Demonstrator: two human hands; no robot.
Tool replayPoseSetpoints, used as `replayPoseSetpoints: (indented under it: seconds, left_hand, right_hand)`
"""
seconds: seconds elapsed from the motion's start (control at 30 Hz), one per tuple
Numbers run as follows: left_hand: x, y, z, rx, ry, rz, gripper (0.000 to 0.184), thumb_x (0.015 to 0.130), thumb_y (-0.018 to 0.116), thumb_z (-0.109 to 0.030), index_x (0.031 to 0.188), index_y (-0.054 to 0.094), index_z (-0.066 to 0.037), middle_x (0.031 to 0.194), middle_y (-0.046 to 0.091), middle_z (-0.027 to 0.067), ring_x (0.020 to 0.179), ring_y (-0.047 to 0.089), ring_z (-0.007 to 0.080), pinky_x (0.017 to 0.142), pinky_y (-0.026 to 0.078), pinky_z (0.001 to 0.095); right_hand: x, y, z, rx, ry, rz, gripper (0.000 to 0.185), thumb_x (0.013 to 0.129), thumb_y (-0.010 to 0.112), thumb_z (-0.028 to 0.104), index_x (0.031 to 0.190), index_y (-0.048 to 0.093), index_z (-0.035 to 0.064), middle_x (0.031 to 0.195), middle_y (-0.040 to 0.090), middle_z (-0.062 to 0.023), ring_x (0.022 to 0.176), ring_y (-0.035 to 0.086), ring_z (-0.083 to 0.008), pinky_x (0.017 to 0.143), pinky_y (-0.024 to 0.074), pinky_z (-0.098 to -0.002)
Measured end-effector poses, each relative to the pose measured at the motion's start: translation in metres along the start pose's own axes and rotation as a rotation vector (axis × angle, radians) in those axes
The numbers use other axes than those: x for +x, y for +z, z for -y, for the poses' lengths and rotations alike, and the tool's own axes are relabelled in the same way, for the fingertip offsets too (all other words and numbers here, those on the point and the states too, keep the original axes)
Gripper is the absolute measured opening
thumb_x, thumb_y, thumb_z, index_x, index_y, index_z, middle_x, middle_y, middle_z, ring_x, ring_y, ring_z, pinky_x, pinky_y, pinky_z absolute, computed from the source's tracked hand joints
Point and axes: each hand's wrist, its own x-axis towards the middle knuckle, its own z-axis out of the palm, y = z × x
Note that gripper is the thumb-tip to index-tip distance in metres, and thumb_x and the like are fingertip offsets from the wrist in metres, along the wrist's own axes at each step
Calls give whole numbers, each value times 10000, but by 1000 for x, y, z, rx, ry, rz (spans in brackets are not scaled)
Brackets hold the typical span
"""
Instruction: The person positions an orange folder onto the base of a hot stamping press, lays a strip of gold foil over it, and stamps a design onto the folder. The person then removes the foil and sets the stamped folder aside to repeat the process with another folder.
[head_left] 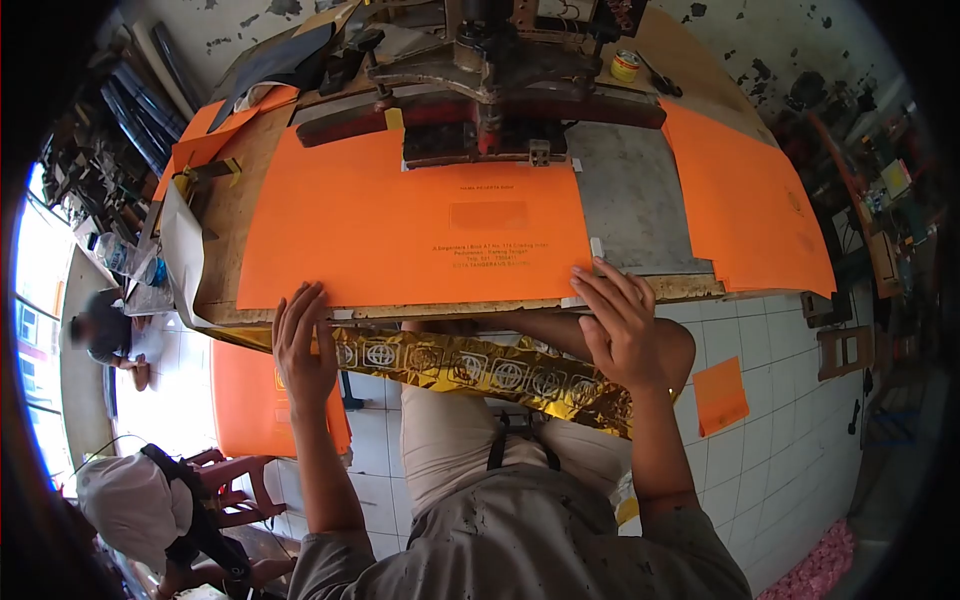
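Note:
A large orange sheet with small dark printed lines lies flat on the worktable, its far edge reaching under a hand press. At its near left edge, my left hand rests with fingers stretched over the border. My right hand touches the near right corner, fingers extended and thumb apart, close to a small white stop. Below the table edge, between my forearms, a crumpled gold foil strip with stamped outlines hangs across my lap.
More orange sheets lie on the table's right, beside a grey plate. Another orange stack sits low on the left, near a stool. A yellow tin stands at the back. One person sits by the doorway.

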Motion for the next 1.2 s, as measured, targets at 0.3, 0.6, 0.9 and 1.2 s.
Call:
replayPoseSetpoints:
  seconds: [0.3,0.6,0.9,1.2]
  left_hand:
    - [-16,14,0,142,-18,81,466,1039,450,-220,1477,543,-88,1575,492,102,1526,347,334,1257,168,562]
    - [-22,19,1,102,29,-35,380,993,515,-180,1340,638,-84,1436,600,114,1390,506,332,1227,247,562]
    - [-21,23,10,87,15,-67,357,984,554,-228,1286,672,-79,1414,608,135,1368,527,338,1201,292,568]
    - [-9,31,-2,48,32,-30,439,1029,468,-333,1333,654,-77,1454,594,135,1411,500,342,1216,257,547]
  right_hand:
    - [-3,10,-6,29,33,28,511,1009,497,261,1481,539,71,1458,614,-67,1427,473,-277,1147,291,-467]
    - [-14,5,-9,151,49,-49,476,981,562,269,1400,594,45,1356,681,-86,1336,563,-281,1111,324,-449]
    - [-20,8,-20,218,43,-96,483,990,577,333,1370,607,35,1336,690,-88,1307,586,-285,1097,340,-438]
    - [-15,18,-26,168,73,-83,523,995,567,363,1408,580,42,1402,657,-89,1375,545,-294,1110,314,-416]
